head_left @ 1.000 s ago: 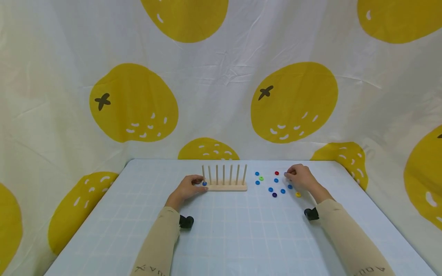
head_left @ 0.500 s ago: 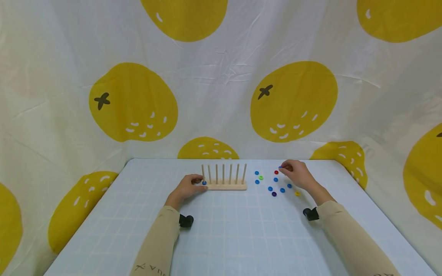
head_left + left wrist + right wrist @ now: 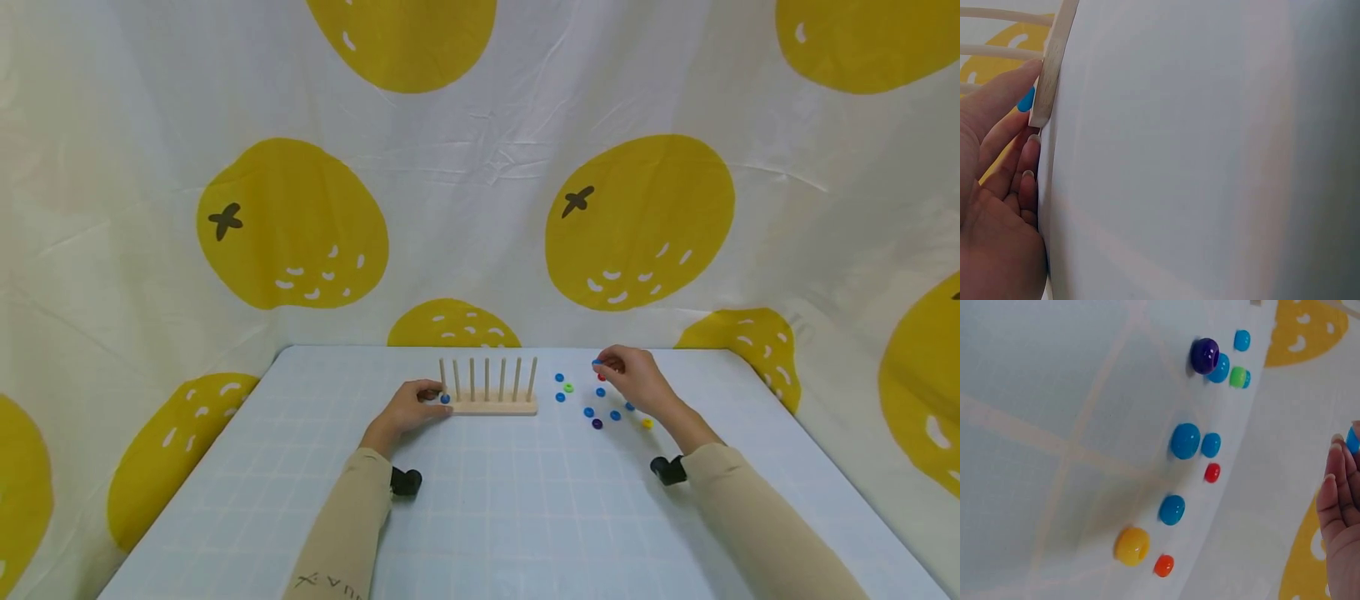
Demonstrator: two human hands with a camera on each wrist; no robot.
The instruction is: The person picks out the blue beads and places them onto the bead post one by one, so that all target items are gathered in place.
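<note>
My left hand (image 3: 405, 406) grips the left end of a wooden peg rack (image 3: 495, 408), which carries a row of several upright pegs. Low on the leftmost peg sits a blue bead (image 3: 445, 399), close to the fingers. In the left wrist view the thumb lies on the rack's base (image 3: 1050, 84), with the other fingers around its end. My right hand (image 3: 637, 382) is raised over the far right of the table, pinching another blue bead (image 3: 597, 363) between thumb and fingertips. That held bead (image 3: 1352, 440) is partly cut off in the right wrist view.
Loose beads lie right of the rack: several blue ones (image 3: 588, 412), a green (image 3: 568, 387), a red (image 3: 602, 378), a purple (image 3: 597, 424) and a yellow (image 3: 647, 423). An orange bead (image 3: 1164, 565) shows in the right wrist view. A patterned cloth (image 3: 480, 208) hangs behind the table.
My right hand has risen and moved left with the blue bead, from beside the red bead to above it. The left hand and the rack have stayed put.
</note>
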